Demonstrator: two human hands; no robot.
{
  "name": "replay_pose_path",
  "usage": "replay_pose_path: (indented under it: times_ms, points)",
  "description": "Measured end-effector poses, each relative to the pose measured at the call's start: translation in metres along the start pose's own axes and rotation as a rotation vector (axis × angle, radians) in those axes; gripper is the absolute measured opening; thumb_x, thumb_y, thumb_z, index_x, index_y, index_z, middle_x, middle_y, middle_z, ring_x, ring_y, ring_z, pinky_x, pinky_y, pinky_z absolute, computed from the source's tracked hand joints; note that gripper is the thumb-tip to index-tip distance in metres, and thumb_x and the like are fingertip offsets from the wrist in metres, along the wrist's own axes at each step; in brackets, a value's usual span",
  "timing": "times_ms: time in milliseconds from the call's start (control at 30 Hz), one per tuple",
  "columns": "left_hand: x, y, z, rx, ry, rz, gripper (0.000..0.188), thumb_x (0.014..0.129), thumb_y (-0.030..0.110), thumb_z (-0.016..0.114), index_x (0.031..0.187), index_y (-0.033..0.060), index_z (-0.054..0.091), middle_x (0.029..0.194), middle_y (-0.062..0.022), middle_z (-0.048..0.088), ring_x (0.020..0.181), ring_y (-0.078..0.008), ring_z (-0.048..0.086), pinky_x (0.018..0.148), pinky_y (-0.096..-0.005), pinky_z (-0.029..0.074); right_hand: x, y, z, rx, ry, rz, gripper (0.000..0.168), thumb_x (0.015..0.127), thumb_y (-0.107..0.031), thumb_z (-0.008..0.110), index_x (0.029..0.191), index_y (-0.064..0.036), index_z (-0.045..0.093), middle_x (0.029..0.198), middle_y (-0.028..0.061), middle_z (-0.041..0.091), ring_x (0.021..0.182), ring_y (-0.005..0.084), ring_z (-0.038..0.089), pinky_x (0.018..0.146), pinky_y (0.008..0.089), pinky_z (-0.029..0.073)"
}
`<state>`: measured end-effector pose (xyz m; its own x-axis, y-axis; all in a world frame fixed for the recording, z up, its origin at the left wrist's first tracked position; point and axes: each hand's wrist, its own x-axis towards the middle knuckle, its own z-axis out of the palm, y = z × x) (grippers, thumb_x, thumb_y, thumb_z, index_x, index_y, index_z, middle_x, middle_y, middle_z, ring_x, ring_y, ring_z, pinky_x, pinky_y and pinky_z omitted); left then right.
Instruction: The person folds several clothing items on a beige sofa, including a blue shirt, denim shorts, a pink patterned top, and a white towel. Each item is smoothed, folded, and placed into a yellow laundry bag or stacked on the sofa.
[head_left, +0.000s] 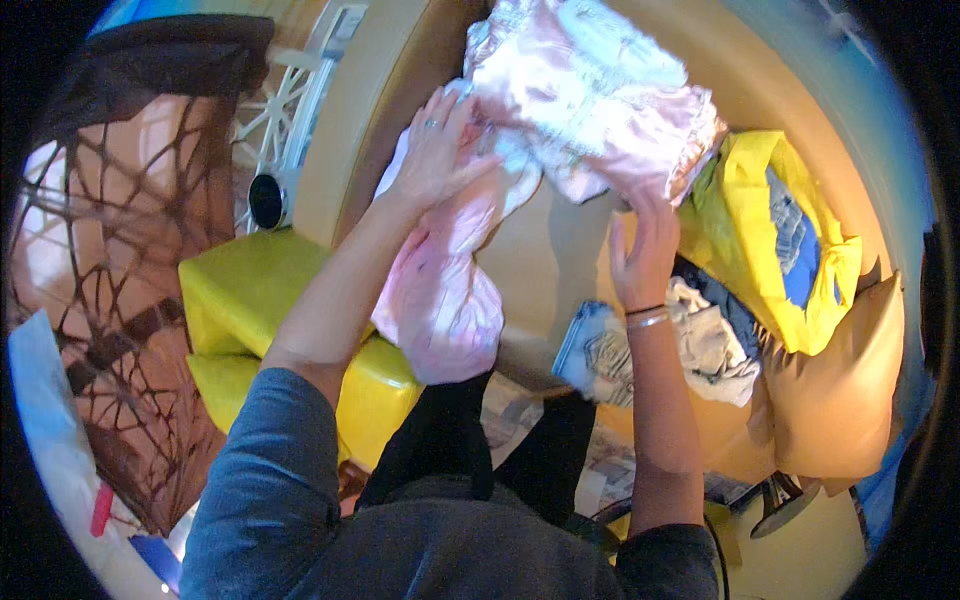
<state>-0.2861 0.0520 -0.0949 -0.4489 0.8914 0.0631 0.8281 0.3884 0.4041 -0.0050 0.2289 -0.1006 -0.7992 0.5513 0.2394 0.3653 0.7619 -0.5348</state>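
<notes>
Pink and white fabric with lacy or ruffled edges (577, 97) lies on a tan sofa seat (532, 277). My left hand (439, 154) rests with spread fingers on the upper part of a paler pink cloth piece (450, 315), which hangs toward the seat's front edge. My right hand (646, 251) is at the lower right border of the ruffled fabric, fingertips touching or just beside it; whether they pinch it cannot be told. Beneath and beside my right forearm lie folded blue denim (589, 349) and a crumpled beige garment (709, 337).
A yellow bag (739, 225) with blue and denim cloth inside stands at right, by a tan cushion (840, 390). Yellow padded seats (255, 285) are at left, near a sofa armrest (367, 82), a small round black object (267, 201) and a brown cloth with branching dark lines (142, 247).
</notes>
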Motion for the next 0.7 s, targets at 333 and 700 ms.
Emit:
replay_pose_path:
  times_ms: [333, 700]
  points:
    - [-0.115, 0.110, 0.008, -0.551, -0.130, -0.443, 0.038, 0.070, 0.025, 0.071, 0.097, -0.0010, 0.066, 0.087, -0.0257, 0.067, 0.086, -0.0402, 0.066, 0.075, -0.0475, 0.052, -0.203, -0.101, -0.032, 0.082, -0.587, 0.301, 0.085, 0.065, -0.031, 0.082, 0.135, -0.002, 0.043, 0.142, 0.0218, 0.041, 0.132, 0.0378, 0.036, 0.111, 0.0496, 0.027]
    - [-0.176, 0.301, -0.169, -0.546, -0.095, -0.064, 0.048, 0.074, 0.048, 0.075, 0.071, 0.0022, 0.061, 0.066, -0.0214, 0.060, 0.064, -0.0386, 0.063, 0.058, -0.0447, 0.048, -0.193, -0.201, -0.164, 0.898, -0.338, 0.504, 0.082, 0.069, -0.021, 0.083, 0.132, 0.003, 0.037, 0.128, 0.0150, 0.052, 0.121, 0.0250, 0.050, 0.103, 0.0368, 0.040]
